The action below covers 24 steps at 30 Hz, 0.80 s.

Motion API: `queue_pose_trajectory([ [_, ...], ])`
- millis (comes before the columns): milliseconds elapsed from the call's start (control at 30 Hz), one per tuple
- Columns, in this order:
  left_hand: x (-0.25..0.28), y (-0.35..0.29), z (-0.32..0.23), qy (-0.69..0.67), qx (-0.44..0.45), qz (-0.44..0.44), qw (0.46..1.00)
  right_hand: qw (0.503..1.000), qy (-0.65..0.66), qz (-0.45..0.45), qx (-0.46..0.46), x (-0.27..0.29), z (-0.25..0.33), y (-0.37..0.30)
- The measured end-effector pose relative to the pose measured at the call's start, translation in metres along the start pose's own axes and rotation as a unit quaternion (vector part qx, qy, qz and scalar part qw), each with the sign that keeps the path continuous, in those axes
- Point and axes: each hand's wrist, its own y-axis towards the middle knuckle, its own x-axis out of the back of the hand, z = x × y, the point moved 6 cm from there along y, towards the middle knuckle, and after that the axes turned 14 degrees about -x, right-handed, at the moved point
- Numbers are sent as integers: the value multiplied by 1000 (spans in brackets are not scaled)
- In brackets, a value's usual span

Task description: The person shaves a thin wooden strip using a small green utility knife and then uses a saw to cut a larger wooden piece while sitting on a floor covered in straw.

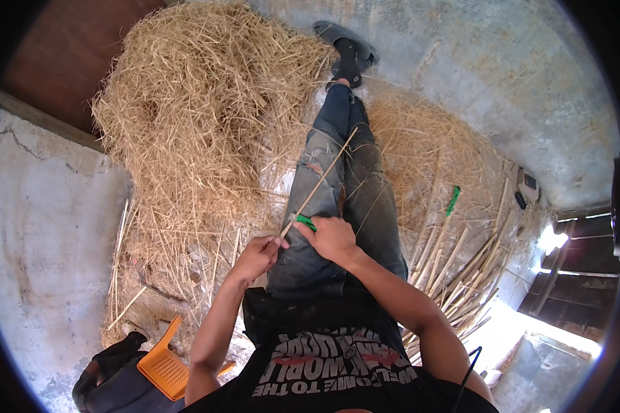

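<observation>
Over my thighs, my left hand (pixel 260 256) is closed on the lower end of a thin pale bamboo strip (pixel 324 175). The strip slants up and to the right across my jeans, past the knee. My right hand (pixel 333 239) grips a green-handled knife (pixel 305 221), its front end touching the strip just above my left fingers. Most of the handle is hidden in my palm, and the blade is too small to make out clearly.
A large heap of straw-like shavings (pixel 186 103) lies at the far left. To the right are several bamboo strips (pixel 455 268), a second green-handled tool (pixel 452 200) and a dark phone-like object (pixel 520 199). An orange plastic chair (pixel 165 365) stands at the lower left.
</observation>
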Motion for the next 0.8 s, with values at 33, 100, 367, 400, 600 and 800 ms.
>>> queue_pose_trajectory([
  [33, 4, -11, -5, 10, 5, 3, 1000, 1000, -7, -3, -7, 2, -1, 1],
  [100, 15, -36, -13, 33, 14, 10, 999, 999, 11, -10, -33, 2, -6, 5],
  [367, 84, -159, -29, 16, 62, 15, 998, 927, 51, -333, -166, 128, -176, 80],
  [400, 86, -159, -26, 8, 52, -9, 999, 916, 72, -350, -181, 157, -177, 84],
  [600, 50, -84, 10, -110, 18, -51, 992, 954, 109, -222, -169, 178, -114, 71],
  [800, -16, 9, 7, -186, 73, 42, 979, 999, 16, -1, -30, 53, -20, 4],
])
